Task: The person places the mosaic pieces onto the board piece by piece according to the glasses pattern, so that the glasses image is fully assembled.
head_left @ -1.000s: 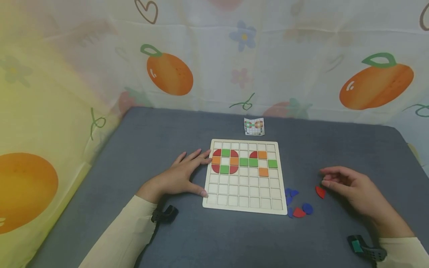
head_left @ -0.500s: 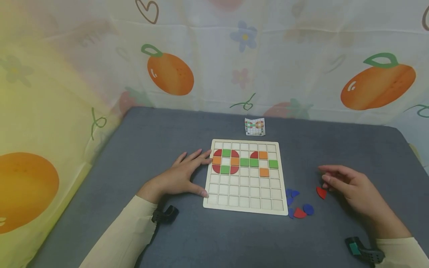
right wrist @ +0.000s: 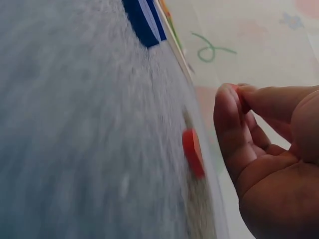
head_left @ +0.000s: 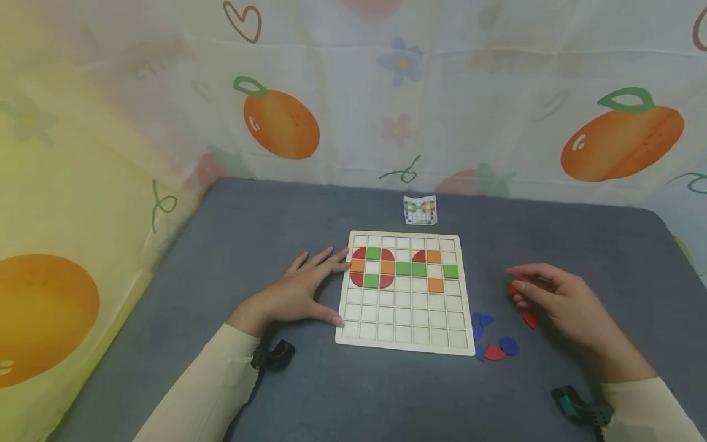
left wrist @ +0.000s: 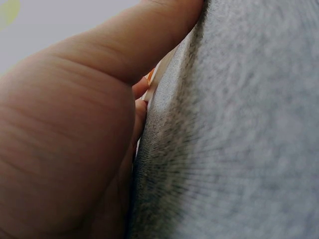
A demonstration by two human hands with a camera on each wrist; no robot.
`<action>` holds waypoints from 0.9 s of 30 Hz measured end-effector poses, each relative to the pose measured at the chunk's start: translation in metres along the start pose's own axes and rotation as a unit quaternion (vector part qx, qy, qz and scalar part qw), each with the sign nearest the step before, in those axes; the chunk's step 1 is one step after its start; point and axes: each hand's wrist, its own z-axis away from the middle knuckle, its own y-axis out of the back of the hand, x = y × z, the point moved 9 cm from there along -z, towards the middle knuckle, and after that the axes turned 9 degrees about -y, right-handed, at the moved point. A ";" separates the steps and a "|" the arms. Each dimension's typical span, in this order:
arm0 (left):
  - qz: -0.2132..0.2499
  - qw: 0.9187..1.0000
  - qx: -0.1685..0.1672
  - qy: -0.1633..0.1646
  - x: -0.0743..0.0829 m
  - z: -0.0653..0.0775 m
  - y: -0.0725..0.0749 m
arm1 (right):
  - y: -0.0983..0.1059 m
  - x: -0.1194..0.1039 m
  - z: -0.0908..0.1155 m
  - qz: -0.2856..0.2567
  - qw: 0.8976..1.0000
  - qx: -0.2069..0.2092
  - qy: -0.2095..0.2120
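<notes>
Right of the board, my right hand (head_left: 569,307) pinches a red piece (head_left: 516,286) between thumb and fingers, held off the table; its outline is mostly covered. Below those fingers a red quarter-circle piece (head_left: 530,319) lies on the table, also visible as a red block (right wrist: 193,153) in the right wrist view. My left hand (head_left: 298,288) is spread, thumb and fingertips touching the left edge of the wooden grid board (head_left: 386,316). Red, green and orange pieces sit in its upper cells, forming a ring at left and a partial one at right.
Several blue pieces (head_left: 477,332), a blue round piece (head_left: 508,346) and a red quarter-circle (head_left: 494,352) lie by the board's lower right corner. A small printed pattern card (head_left: 420,210) lies behind the board. A patterned cloth (head_left: 353,110) hangs beyond the table's back edge.
My right hand has moved left toward the board, and a red piece now shows between its fingertips. The left hand and the board stay where they were.
</notes>
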 end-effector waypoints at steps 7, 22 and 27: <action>-0.003 1.000 -0.001 0.001 -0.002 0.000 -0.001 | -0.016 -0.021 -0.017 0.025 1.000 0.005 0.001; -0.006 1.000 -0.005 0.004 -0.002 0.000 -0.001 | -0.043 -0.046 -0.054 -0.034 0.999 0.008 -0.038; -0.006 1.000 -0.006 0.004 -0.002 0.000 -0.001 | -0.051 -0.045 -0.066 -0.036 0.998 0.021 -0.052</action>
